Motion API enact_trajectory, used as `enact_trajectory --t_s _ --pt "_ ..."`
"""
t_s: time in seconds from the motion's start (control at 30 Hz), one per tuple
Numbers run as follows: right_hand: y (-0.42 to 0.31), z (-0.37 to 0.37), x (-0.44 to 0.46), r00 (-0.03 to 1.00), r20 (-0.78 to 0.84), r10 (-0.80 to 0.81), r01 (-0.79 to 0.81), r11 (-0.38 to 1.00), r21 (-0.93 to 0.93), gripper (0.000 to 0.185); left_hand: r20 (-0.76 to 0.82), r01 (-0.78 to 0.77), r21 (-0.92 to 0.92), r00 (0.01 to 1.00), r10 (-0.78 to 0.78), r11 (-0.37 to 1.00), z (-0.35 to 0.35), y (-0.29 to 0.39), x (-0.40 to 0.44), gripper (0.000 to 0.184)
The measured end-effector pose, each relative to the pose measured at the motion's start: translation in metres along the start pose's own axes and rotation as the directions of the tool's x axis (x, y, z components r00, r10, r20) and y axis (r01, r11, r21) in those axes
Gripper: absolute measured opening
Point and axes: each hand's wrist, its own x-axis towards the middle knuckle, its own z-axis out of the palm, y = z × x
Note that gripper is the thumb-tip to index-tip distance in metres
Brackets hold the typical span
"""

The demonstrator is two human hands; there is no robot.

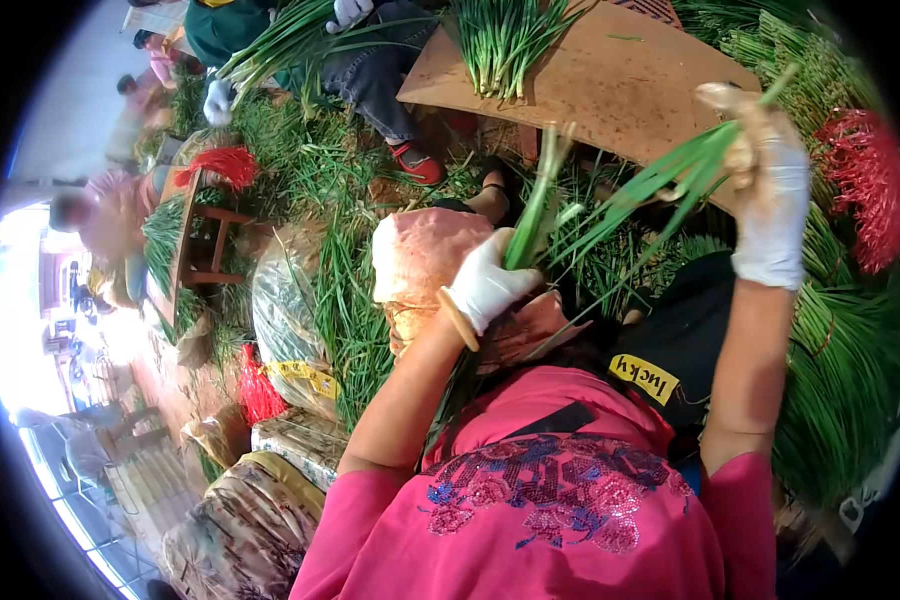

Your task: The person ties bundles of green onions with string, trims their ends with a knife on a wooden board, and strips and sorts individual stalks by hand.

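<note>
Off the table's (610,105) near edge, left fingers (520,284) closed round green stalks (536,212), right fingers (742,155) closed on trailing leaves (682,168) (exact grip blurred); probably light, floppy, bruisable, best held near the firmer pale ends (553,148).

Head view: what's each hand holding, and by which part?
Left hand: green stalks, held below their pale ends. Right hand: long green leaves, held near one end; exact spot blurred.
</note>
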Motion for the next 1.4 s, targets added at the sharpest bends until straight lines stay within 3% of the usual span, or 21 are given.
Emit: enact_trajectory --t_s 0.07,0.13,0.17,0.27,0.33,0.4,0.43,0.7,0.83,0.87,0.93,0.97,1.0,1.07,1.13,1.2,1.23,1.27,1.33,1.37,1.4 --pt "-0.009 -0.023 0.013 0.997 0.076 0.025 -0.026 1.0 0.005 0.022 -0.067 0.06 -0.266 0.995 -0.081 0.962 -0.017 -0.006 0.001 0.032" --pt "-0.017 -0.02 0.008 0.992 0.031 0.125 -0.119 0.98 -0.16 0.022 -0.274 -0.174 -0.337 0.958 0.08 0.925 -0.029 0.001 0.004 0.033" --pt "-0.011 -0.019 0.006 0.96 0.146 0.239 -0.234 0.971 -0.051 0.018 -0.301 -0.2 -0.37 0.95 0.086 0.907 -0.032 0.008 0.005 0.031" --pt "0.004 0.002 -0.01 0.934 0.181 0.309 -0.286 0.947 -0.145 0.016 -0.35 -0.272 -0.459 0.93 0.109 0.846 -0.02 0.063 -0.007 0.029" --pt "0.012 0.016 -0.02 0.916 0.218 0.338 -0.324 0.941 -0.097 0.016 -0.193 -0.081 -0.35 0.981 0.012 0.933 -0.011 0.089 -0.016 0.037" --pt "0.02 0.024 -0.026 0.904 0.219 0.367 -0.355 0.93 -0.092 0.018 -0.008 -0.107 -0.47 0.993 0.116 0.876 0.008 0.081 -0.013 0.049" --pt "0.02 0.027 -0.029 0.907 0.229 0.354 -0.349 0.935 -0.062 0.018 0.009 -0.032 -0.491 0.999 0.042 0.871 0.019 0.09 -0.02 0.054" --pt "0.027 0.036 -0.046 0.875 0.196 0.443 -0.444 0.895 -0.041 0.016 -0.036 -0.088 -0.464 0.996 0.08 0.882 0.037 0.073 -0.013 0.046" --pt "0.035 0.038 -0.066 0.918 0.226 0.325 -0.358 0.926 0.121 0.01 -0.06 -0.069 -0.58 0.997 0.041 0.812 0.031 0.064 -0.003 0.033" --pt "0.036 0.037 -0.075 0.93 0.327 0.168 -0.211 0.972 0.1 0.01 -0.131 -0.1 -0.654 0.991 0.018 0.75 0.031 0.056 0.005 0.032" --pt "0.032 0.031 -0.087 0.928 0.342 -0.147 0.127 0.989 0.08 0.018 -0.117 -0.019 -0.698 0.989 -0.089 0.716 0.013 0.035 0.019 0.03" --pt "0.028 0.027 -0.091 0.9 0.351 -0.258 0.242 0.966 0.09 0.024 -0.111 -0.048 -0.679 0.993 -0.038 0.732 0.004 0.023 0.022 0.029" --pt "0.029 0.029 -0.095 0.959 0.248 -0.136 0.077 0.97 0.231 0.022 -0.13 -0.074 -0.652 0.991 -0.015 0.755 0.006 0.029 0.017 0.028" --pt "0.031 0.024 -0.075 0.95 0.311 0.037 -0.083 0.987 0.139 0.024 -0.097 -0.071 -0.636 0.995 0.011 0.769 0.011 0.042 0.007 0.029" --pt "0.047 0.027 -0.063 0.949 0.299 0.097 -0.111 0.993 0.031 0.014 -0.03 -0.038 -0.623 0.999 0.025 0.781 0.017 0.058 0.001 0.031" --pt "0.046 0.027 -0.055 0.9 0.324 0.293 -0.329 0.942 0.061 0.015 0.026 0.011 -0.612 1.0 0.006 0.791 0.021 0.065 -0.004 0.033" --pt "0.061 0.037 -0.055 0.937 0.313 0.155 -0.236 0.942 0.24 0.016 0.044 0.017 -0.611 0.999 0.013 0.792 0.023 0.064 -0.005 0.033" --pt "0.067 0.04 -0.057 0.934 0.276 0.226 -0.29 0.931 0.221 0.019 0.062 0.022 -0.61 0.998 0.02 0.792 0.024 0.06 -0.004 0.033" --pt "0.067 0.045 -0.059 0.857 0.391 0.335 -0.454 0.85 0.267 0.025 0.116 0.021 -0.589 0.992 0.058 0.808 0.029 0.058 -0.004 0.033" --pt "0.067 0.053 -0.059 0.866 0.351 0.356 -0.427 0.892 0.148 0.032 0.118 0.059 -0.573 0.993 0.011 0.817 0.033 0.059 -0.009 0.033" --pt "0.072 0.063 -0.064 0.911 0.269 0.312 -0.388 0.868 0.308 0.03 0.151 0.115 -0.564 0.988 -0.034 0.818 0.034 0.059 -0.011 0.034"
